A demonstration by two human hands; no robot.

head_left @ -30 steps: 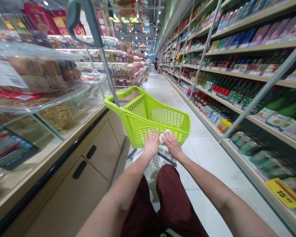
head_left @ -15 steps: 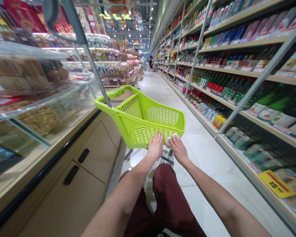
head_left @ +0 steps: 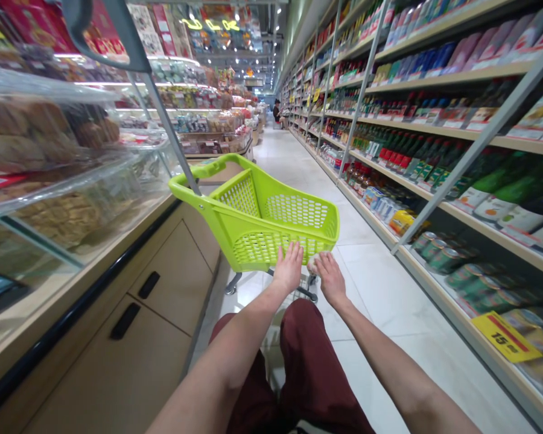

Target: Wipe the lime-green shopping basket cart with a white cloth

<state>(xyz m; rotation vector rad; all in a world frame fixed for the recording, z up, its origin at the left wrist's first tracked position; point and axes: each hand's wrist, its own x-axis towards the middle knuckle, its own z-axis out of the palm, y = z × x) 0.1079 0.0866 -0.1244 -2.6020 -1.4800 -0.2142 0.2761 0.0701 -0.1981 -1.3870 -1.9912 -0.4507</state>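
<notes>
Presently stretching both bare arms forward to a lime-green shopping cart [head_left: 219,226], finding it on the pale tiled floor [head_left: 389,307] at the centre of the frame. Laying the left hand [head_left: 290,266] over the lower mesh side of the basket, holding that grip flat and loosely spread. Cupping the right hand [head_left: 331,278] just beside it, a little farther right in the frame, closing that grip over a crumpled white wad [head_left: 315,261] at the near lower corner of the basket. Being unable to tell how firmly, as well as how much of the wad is hiding under the fingers.

Spotting a mesh divider [head_left: 238,193] inside the basket, plus a grey handle [head_left: 140,45] rising on its pole [head_left: 167,123] towards the upper left of the frame. Catching small wheels [head_left: 230,288] below, and maroon trousers [head_left: 308,355] at the bottom centre.

Noticing, along the left of the frame, a worktop [head_left: 95,268] bearing packaged bread [head_left: 25,132] above cabinet doors with black pulls [head_left: 124,320]. Seeing, on the right, long shelves [head_left: 429,75] displaying bottles, green cans [head_left: 443,259] and a yellow price sign [head_left: 507,337] reading 15. Glimpsing another person [head_left: 277,113] in dark clothing far down the aisle, at the upper centre.
</notes>
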